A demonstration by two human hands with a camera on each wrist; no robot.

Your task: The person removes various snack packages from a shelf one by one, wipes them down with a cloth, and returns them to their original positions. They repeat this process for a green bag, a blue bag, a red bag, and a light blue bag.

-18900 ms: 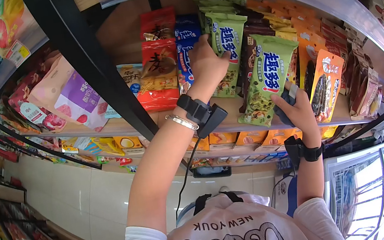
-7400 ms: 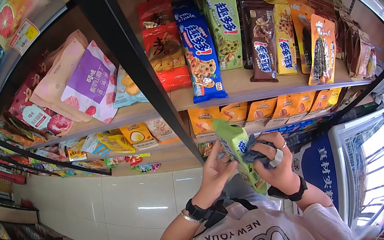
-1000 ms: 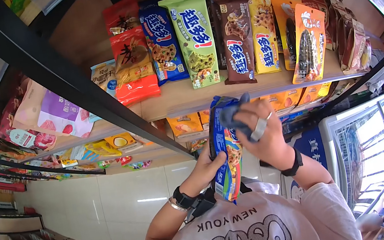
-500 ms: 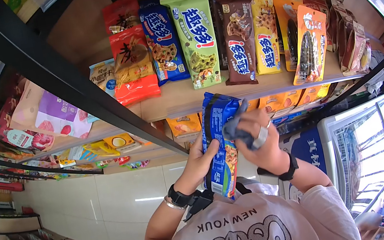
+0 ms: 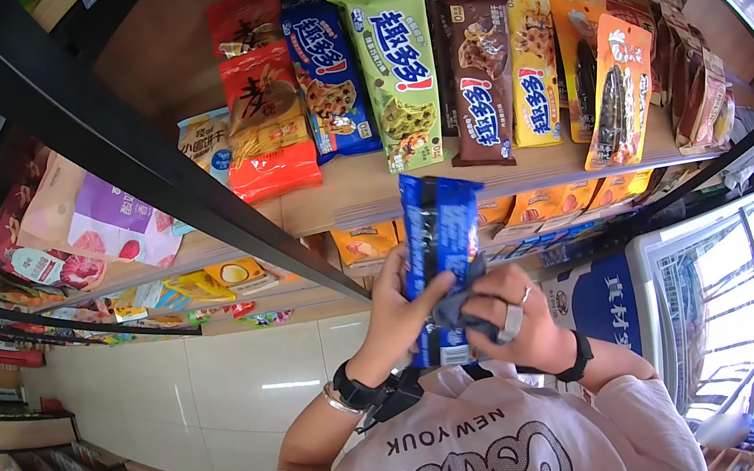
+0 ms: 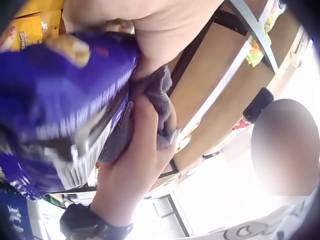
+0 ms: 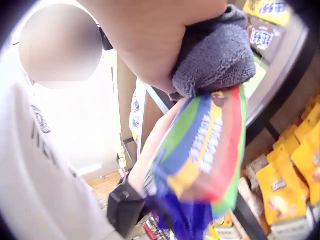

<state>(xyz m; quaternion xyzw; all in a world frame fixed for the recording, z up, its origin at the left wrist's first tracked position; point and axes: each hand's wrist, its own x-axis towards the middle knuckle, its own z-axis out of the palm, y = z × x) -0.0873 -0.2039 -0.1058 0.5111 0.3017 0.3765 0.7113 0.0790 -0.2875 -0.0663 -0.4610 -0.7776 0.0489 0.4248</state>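
My left hand (image 5: pixel 397 310) grips a blue cookie packet (image 5: pixel 440 225) by its side, thumb across the face. The packet stands nearly upright in front of the shelf, its dark-striped, printed back and barcode turned up. In my right hand (image 5: pixel 528 318) is a bunched grey cloth (image 5: pixel 457 310), held against the packet's lower right part. Up close, the left wrist view shows the cloth (image 6: pixel 120 132) at the edge of the packet (image 6: pixel 70 85). A colour-striped side of the packet (image 7: pixel 202 145) shows below the fuzzy cloth (image 7: pixel 215 60) in the right wrist view.
On the shelf (image 5: pixel 351 202) ahead stand red packs (image 5: pixel 266 119), a blue cookie packet (image 5: pixel 330 74), a green one (image 5: pixel 395 73), a brown one (image 5: pixel 477 69) and a yellow one (image 5: pixel 529 60). A black post (image 5: pixel 134 156) slants at left. A freezer (image 5: pixel 704 280) stands right.
The packet has turned from tilted, with its colourful side showing, to upright with its back up. My right hand has moved the cloth down from near its top toward the lower end.
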